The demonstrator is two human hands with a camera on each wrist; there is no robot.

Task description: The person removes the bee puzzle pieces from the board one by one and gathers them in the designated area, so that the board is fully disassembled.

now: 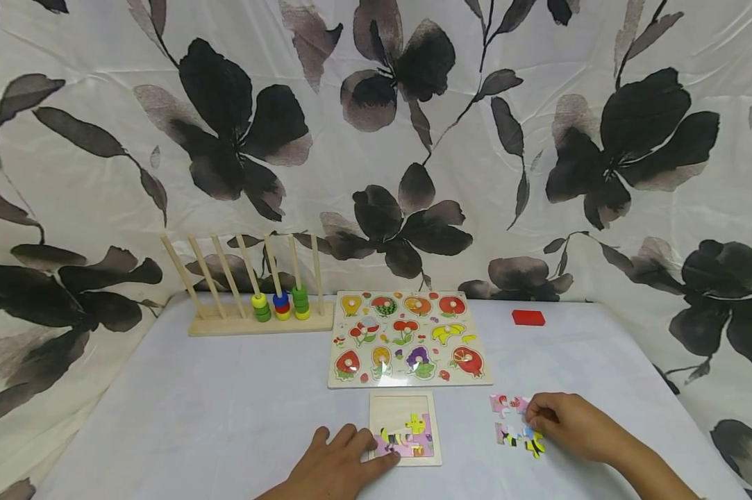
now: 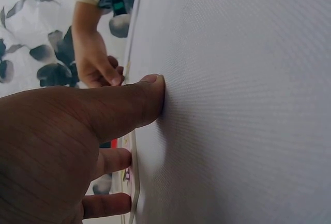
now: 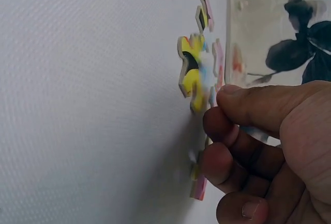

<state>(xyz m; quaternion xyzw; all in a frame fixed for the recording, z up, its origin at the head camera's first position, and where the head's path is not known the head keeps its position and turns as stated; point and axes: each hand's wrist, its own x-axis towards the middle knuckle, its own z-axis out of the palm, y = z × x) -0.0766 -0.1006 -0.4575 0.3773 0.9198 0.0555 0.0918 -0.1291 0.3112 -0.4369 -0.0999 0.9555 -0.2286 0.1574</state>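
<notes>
pale wood is used for the puzzle tray (image 1: 400,405), which is set near the front of the table; pink, yellow and black pieces (image 1: 421,444) are fitted toward its 6 o'clock edge. well apart at 3 o'clock, loose pieces (image 1: 534,444) are laid on the white cloth (image 1: 238,389). the tray is touched at about 8 o'clock by the left hand (image 1: 341,462), with fingers extended and nothing grasped. at the 3 o'clock side of the loose pieces, the right hand (image 1: 566,422) is positioned with fingers curled and thumb brought near the forefinger; whether a piece is gripped cannot be told.

for a clean pick-up, one piece should be pinched by opposite edges, neighbours should be left undisturbed, and the tray should be steadied with light pressure.

a fruit board (image 1: 364,351) is placed at 12 o'clock from the tray, a peg stand (image 1: 226,326) at 10, and a red block (image 1: 528,317) between 1 and 2.

some loose pieces are partly covered by the right hand, and their prints are blurred. in the left wrist view, the tray is largely masked. both forearms are cut off in the head view.
</notes>
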